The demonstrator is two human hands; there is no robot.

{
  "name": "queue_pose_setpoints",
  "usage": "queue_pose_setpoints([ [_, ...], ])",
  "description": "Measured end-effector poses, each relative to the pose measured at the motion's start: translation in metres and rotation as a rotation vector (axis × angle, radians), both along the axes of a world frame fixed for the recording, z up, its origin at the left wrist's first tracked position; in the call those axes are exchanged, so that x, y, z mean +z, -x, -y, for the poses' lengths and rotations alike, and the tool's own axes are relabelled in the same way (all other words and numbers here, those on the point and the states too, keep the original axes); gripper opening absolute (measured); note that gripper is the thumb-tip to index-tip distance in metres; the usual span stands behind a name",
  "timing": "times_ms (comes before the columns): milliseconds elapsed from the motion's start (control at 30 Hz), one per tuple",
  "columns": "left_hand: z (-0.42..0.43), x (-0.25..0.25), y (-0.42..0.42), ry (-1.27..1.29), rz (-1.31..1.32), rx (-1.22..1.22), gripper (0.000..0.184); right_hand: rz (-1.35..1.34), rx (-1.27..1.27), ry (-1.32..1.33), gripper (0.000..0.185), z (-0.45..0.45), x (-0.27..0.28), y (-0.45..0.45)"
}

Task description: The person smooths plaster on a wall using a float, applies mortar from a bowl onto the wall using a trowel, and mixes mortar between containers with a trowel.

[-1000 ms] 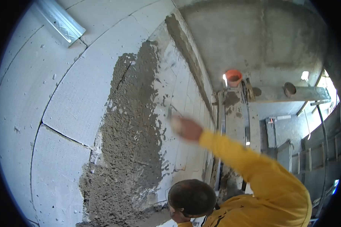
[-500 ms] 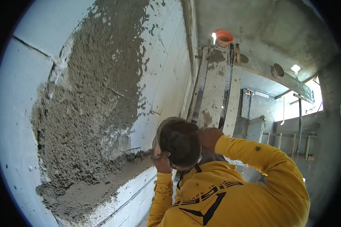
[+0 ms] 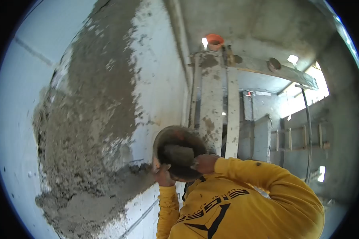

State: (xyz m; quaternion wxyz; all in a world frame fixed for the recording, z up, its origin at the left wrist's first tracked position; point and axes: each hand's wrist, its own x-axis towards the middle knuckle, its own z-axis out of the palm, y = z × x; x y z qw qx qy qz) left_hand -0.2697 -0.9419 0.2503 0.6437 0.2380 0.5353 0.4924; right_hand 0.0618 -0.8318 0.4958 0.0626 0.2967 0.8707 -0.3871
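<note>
A dark round bucket [image 3: 169, 133] is held up before my chest, its mouth turned toward me. My left hand [image 3: 164, 176] is closed on its near left rim. My right hand [image 3: 206, 163] is closed at the right side of the mouth, where a flat grey trowel blade [image 3: 178, 154] with mortar on it shows inside; its handle is hidden in my fingers. Motion blurs the blade. To the left, wet grey mortar [image 3: 95, 131] covers part of the white block wall [image 3: 159, 79], rough low down and flatter higher up.
Mortar-spotted planks [image 3: 212, 99] stretch away beside the wall. An orange bucket [image 3: 214, 42] stands at their far end. A round dark container [image 3: 274, 64] sits on a crosswise board [image 3: 253, 65]. A metal pole [image 3: 308, 131] and a wooden rack [image 3: 303, 137] are at right.
My right hand has moved down and left to the bucket's mouth, and the grey blade now shows inside. The bucket has shifted slightly left; the whole view has turned a little.
</note>
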Motion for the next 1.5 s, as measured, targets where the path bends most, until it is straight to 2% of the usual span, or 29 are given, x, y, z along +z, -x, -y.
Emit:
queue_pose_setpoints([
  [33, -0.001, 0.045, -0.013, 0.075, -0.004, 0.149, 0.053, 0.033, -0.171, 0.171, 0.048, -0.001, 0.025, 0.002],
  [67, -0.008, 0.115, -0.035, 0.139, -0.009, 0.299, 0.058, 0.054, -0.344, 0.347, 0.052, -0.002, 0.050, 0.003],
  [100, -0.026, 0.245, -0.087, -0.030, -0.400, 0.372, 0.058, -0.006, -0.389, 0.327, 0.052, 0.005, 0.044, 0.004],
  [133, -0.032, 0.281, -0.099, -0.103, -0.361, 0.410, 0.057, -0.058, -0.430, 0.317, 0.053, 0.018, 0.036, 0.004],
  [200, -0.022, 0.253, -0.079, 0.148, -0.136, 0.494, 0.063, -0.023, -0.434, 0.523, 0.051, 0.026, 0.034, 0.007],
  [233, -0.026, 0.258, -0.083, 0.128, -0.144, 0.515, 0.065, -0.013, -0.436, 0.620, 0.051, 0.024, 0.032, 0.008],
  [400, -0.037, 0.310, -0.106, 0.051, -0.216, 0.493, 0.072, -0.088, -0.469, 0.579, 0.046, 0.030, 0.009, 0.011],
  [500, -0.031, 0.275, -0.069, -0.045, -0.089, 0.324, 0.071, -0.148, -0.445, 0.586, 0.045, 0.026, 0.002, 0.010],
  [633, -0.029, 0.277, -0.080, 0.116, -0.349, 0.409, 0.073, -0.168, -0.492, 0.599, 0.043, 0.024, 0.000, 0.006],
  [867, -0.045, 0.272, -0.089, 0.054, -0.383, 0.282, 0.073, -0.189, -0.511, 0.589, 0.039, 0.029, -0.010, 0.004],
  [1033, -0.046, 0.270, -0.091, 0.026, -0.383, 0.243, 0.073, -0.165, -0.526, 0.616, 0.040, 0.030, 0.009, -0.010],
  [1200, -0.041, 0.263, -0.093, 0.005, -0.379, 0.218, 0.074, -0.194, -0.486, 0.553, 0.040, 0.035, 0.006, -0.017],
  [1333, -0.032, 0.250, -0.084, -0.112, -0.402, 0.131, 0.074, -0.181, -0.542, 0.586, 0.040, 0.040, 0.002, -0.020],
  [1367, -0.029, 0.242, -0.076, -0.178, -0.442, 0.070, 0.074, -0.178, -0.540, 0.606, 0.040, 0.040, 0.000, -0.021],
  [1400, -0.023, 0.225, -0.061, -0.275, -0.600, 0.000, 0.074, -0.173, -0.534, 0.624, 0.040, 0.038, 0.000, -0.023],
  [1500, -0.043, 0.283, -0.128, 0.205, -0.379, 0.385, 0.071, -0.142, -0.521, 0.658, 0.040, 0.031, 0.004, -0.029],
])
